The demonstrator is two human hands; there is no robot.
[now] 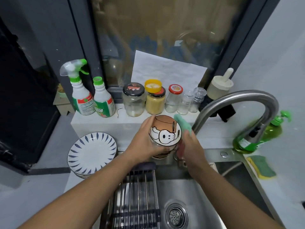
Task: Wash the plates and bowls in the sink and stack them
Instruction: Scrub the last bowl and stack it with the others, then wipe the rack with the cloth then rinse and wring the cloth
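My left hand (142,143) is holding the round ceramic bowl (165,132), which has a cartoon dog and a brown band painted inside. The grip is curling round its left wall and underside. The bowl is hanging above the back edge of the steel sink (206,195), just past the far end of the metal drying rack (137,184). It is tipping over: mouth facing me and slightly up, foot pointing away from me.

My right hand (191,148) is gripping a green sponge (183,123) and pressing it against the bowl's right rim; those fingers are blurred.

A stack of white plates with blue leaf marks (92,152) is resting on the counter (41,195) left of the sink, apart from the bowl.
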